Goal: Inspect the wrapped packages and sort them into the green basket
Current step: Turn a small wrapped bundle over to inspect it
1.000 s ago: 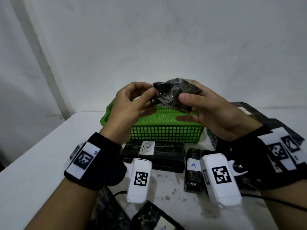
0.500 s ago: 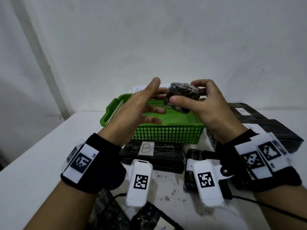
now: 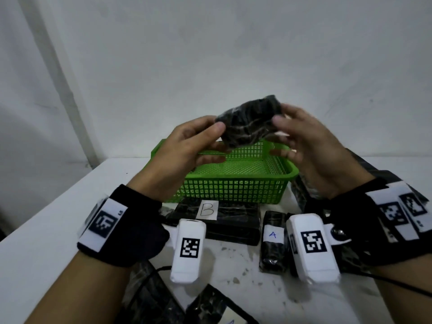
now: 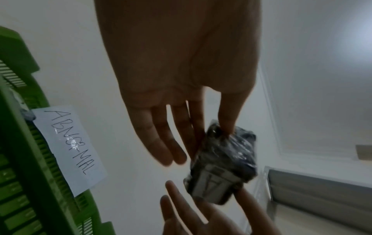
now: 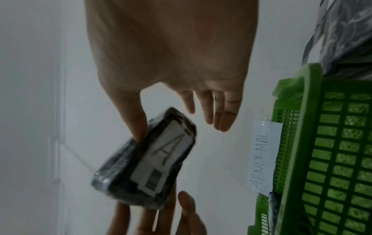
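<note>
We pinch a packet [image 3: 249, 122] between left hand [image 3: 187, 150] and right hand [image 3: 306, 146] over the basket [image 3: 233, 185], tagged ABNORMAL, on a white table [image 3: 46, 230].

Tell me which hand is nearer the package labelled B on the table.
Left. The left hand is raised above the green basket, left of centre, closer to the B package. The right hand is raised farther right. Both pinch the small wrapped package.

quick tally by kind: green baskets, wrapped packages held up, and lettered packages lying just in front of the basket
green plastic mesh basket: 1
black film-wrapped package held up: 1
lettered black packages before the basket: 2, package B and package A
total: 4
</note>
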Motion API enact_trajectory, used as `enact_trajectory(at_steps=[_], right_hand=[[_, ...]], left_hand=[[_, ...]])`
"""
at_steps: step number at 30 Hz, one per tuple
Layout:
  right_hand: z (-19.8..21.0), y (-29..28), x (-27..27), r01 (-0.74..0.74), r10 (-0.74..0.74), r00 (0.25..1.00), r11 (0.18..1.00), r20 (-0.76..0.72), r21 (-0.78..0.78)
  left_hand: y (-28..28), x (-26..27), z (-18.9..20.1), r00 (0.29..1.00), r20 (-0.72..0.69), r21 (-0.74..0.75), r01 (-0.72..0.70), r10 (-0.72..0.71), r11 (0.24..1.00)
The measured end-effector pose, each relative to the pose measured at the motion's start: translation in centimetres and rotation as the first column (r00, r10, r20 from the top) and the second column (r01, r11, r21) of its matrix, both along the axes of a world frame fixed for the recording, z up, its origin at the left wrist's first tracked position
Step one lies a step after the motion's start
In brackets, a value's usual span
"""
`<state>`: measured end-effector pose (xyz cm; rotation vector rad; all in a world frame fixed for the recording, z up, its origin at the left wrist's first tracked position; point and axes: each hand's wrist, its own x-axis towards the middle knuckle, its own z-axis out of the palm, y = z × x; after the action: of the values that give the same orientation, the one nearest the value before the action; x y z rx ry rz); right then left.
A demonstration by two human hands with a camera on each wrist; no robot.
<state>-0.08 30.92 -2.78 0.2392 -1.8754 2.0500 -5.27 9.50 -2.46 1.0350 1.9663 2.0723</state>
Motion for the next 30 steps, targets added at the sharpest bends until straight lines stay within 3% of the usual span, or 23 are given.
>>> enact_trajectory(at_steps=[4,9,12,14,16,19,23,30], right_hand=[[-0.3,-0.4,-0.1,-0.036,0.035,0.999,0.999,0.014,0.028],[-0.6,-1.0,-0.3,0.229,-0.209,0.958,0.970,-0.197,0.084],[-0.8,-1.6,-0.3,0.300,-0.253,0.934,0.939,-0.252,0.168],[-0.6,-1.7,-0.1,0.217,-0.173,0.960,0.957,-0.220,0.191],[0.0,-1.6,0.4,0.013,0.010,0.990,0.988,-0.143,0.155],[0.5,-1.0,1.0,-0.186,0.193,0.979,0.977,-0.069,0.102],[0.3,-1.2,0.8,-0.135,0.158,0.982,0.969,-0.100,0.205],[-0.2,-2.6,0.5,0.096,-0.017,0.958,0.960,-0.285,0.264]], left_hand=[[-0.2,-0.2,-0.2,0.997,0.022,-0.050,0.074,-0.073,0.996],[0.3,-0.2,-0.2,0.999,0.051,-0.003,0.008,-0.008,1.000],[1.2,0.0,-0.7,0.994,-0.007,-0.002,-0.111,0.111,0.994],[1.5,-0.1,-0.9,0.985,0.015,0.067,-0.174,0.174,0.982],[1.2,-0.4,-0.8,0.979,0.053,0.114,-0.204,0.199,0.972],[0.6,-0.7,-0.7,0.978,0.083,0.116,-0.201,0.193,0.973],[0.8,-0.7,-0.9,0.982,0.043,0.076,-0.189,0.186,0.979],[0.0,-0.9,-0.8,0.984,0.046,-0.036,-0.170,0.172,0.985]])
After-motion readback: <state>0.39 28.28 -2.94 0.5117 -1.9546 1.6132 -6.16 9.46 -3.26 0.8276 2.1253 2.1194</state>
